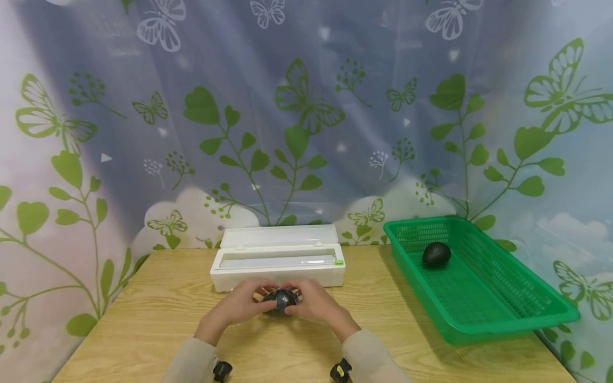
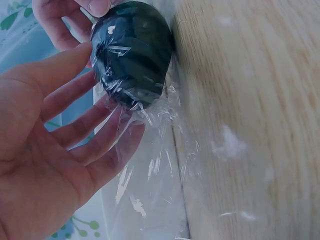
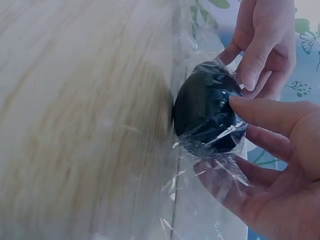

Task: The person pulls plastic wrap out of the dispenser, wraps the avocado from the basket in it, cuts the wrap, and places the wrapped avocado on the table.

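A dark, smooth avocado [image 1: 281, 301] rests on the table in front of the white box, partly covered in clear cling film [image 2: 150, 170]. From one side my left hand [image 1: 244, 304] holds it, thumb on the near face and fingers round the back. My right hand [image 1: 313, 302] grips the opposite side, its thumb pressing the film against the dark skin [image 3: 207, 107]. Wrinkled film bunches at the avocado's ends and spreads loosely over the table in both wrist views. Hands hide part of the avocado in the head view.
Behind the hands stands a white cling film dispenser [image 1: 278, 280], lid raised, with a green slider [image 1: 339, 261] at its right end. At the right, a green plastic basket [image 1: 493, 332] holds another avocado [image 1: 436, 255]. A patterned curtain [image 1: 364, 159] hangs behind the wooden table [image 1: 158, 314].
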The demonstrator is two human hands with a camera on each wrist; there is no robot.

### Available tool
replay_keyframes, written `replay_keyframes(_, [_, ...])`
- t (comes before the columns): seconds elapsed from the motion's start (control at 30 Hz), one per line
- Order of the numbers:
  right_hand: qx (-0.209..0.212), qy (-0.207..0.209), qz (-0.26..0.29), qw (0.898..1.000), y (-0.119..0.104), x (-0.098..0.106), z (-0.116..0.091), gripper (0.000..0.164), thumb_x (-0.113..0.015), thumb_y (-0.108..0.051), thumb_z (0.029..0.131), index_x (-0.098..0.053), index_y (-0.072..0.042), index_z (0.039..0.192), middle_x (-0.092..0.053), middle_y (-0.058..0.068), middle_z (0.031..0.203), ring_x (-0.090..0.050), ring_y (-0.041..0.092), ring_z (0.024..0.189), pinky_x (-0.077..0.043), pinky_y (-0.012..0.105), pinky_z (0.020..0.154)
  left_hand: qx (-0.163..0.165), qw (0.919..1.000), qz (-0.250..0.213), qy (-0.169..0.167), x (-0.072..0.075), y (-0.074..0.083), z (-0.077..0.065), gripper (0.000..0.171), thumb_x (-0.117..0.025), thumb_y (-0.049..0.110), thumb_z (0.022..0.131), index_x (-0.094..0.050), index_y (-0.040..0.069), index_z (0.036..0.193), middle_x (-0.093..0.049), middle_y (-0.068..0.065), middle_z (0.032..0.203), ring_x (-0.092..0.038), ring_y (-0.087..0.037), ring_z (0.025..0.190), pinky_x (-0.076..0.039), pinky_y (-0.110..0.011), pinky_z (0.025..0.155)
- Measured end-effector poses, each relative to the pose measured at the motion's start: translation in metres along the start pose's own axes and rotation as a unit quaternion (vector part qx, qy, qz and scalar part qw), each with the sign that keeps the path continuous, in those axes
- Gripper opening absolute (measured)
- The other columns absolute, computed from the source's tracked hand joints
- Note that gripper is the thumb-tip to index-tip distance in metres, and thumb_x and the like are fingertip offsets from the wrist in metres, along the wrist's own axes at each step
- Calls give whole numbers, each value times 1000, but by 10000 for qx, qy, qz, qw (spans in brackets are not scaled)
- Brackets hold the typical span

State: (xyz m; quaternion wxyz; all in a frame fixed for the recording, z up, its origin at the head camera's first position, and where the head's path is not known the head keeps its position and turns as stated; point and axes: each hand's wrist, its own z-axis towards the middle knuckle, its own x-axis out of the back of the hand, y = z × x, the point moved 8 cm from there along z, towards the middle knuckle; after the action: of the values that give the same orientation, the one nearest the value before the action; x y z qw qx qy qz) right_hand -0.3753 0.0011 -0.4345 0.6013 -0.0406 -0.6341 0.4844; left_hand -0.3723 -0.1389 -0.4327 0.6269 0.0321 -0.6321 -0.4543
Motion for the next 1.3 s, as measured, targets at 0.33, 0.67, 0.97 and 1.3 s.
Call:
replay_keyframes(0.33, [11, -233, -108, 9997, -2, -1, -2, 49, -88, -10, 82, -68, -3, 126, -71, 15, 123, -68, 29, 112, -60, 35, 92, -119, 9998, -119, -145, 0, 2, -1, 35, -74, 22, 97, -70, 1, 124, -71, -18, 120, -71, -31, 101, -62, -45, 86])
replay_keyframes(0.67, [-205, -270, -62, 9994, 0, 2, -3, 47, -87, -20, 83, -69, -6, 124, -72, 14, 123, -69, 28, 108, -59, 32, 89, -70, 9996, -157, -233, 0, 0, -2, 37, -74, 24, 96, -69, -1, 124, -71, -20, 124, -71, -32, 102, -62, -45, 87])
replay_keyframes(0.97, [-388, -198, -100, 9990, 3, 4, -4, 41, -82, -23, 89, -69, -6, 124, -72, 13, 122, -70, 28, 107, -60, 34, 88, -120, 9992, -278, -269, 2, 3, -2, 38, -72, 23, 98, -68, -5, 124, -70, -23, 123, -71, -35, 103, -62, -44, 87])
replay_keyframes(1.3, [-519, -209, -48, 9984, 3, 7, -5, 41, -81, -23, 91, -69, -5, 125, -72, 16, 122, -71, 32, 106, -61, 39, 88, -74, 9989, -341, -325, 2, 2, -3, 39, -70, 24, 99, -67, -5, 126, -69, -24, 124, -70, -37, 105, -62, -39, 86])
